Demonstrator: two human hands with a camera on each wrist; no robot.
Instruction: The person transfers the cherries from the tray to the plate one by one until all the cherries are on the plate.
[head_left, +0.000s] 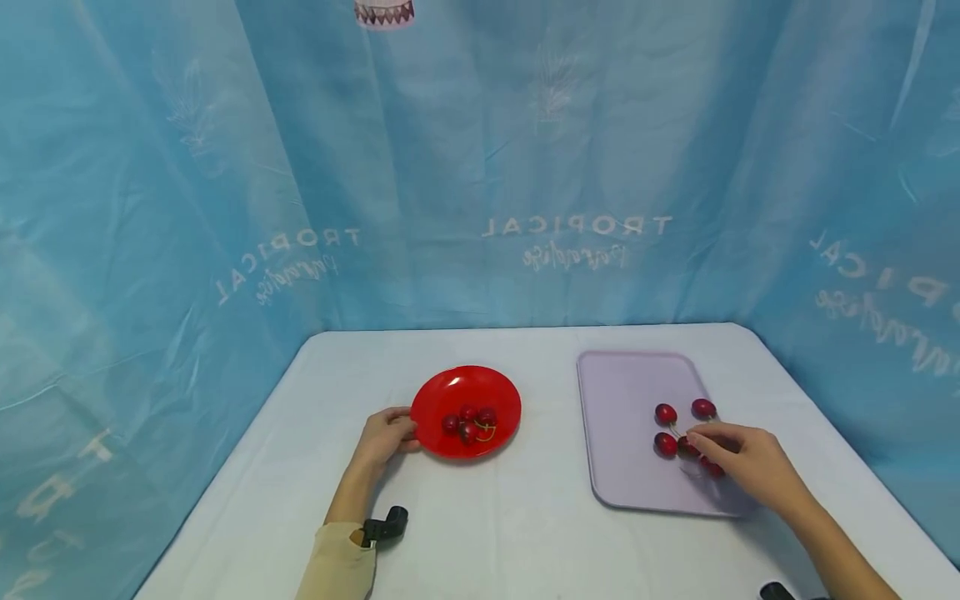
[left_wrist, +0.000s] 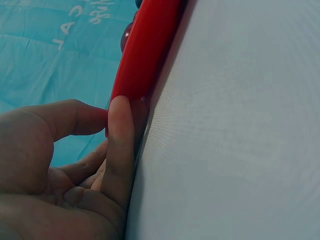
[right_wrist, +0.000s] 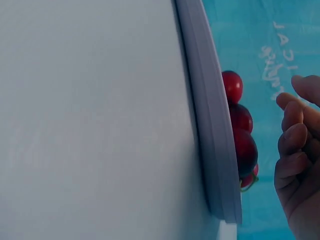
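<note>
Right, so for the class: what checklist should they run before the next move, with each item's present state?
1. Left hand holding the red plate by its edge: ok.
2. Plate cherries within the plate's rim: ok.
3. Lilac tray resting on the white table: ok.
4. Tray free of cherries: not ok, several lie there.
5. Right hand gripping a cherry: cannot tell.
</note>
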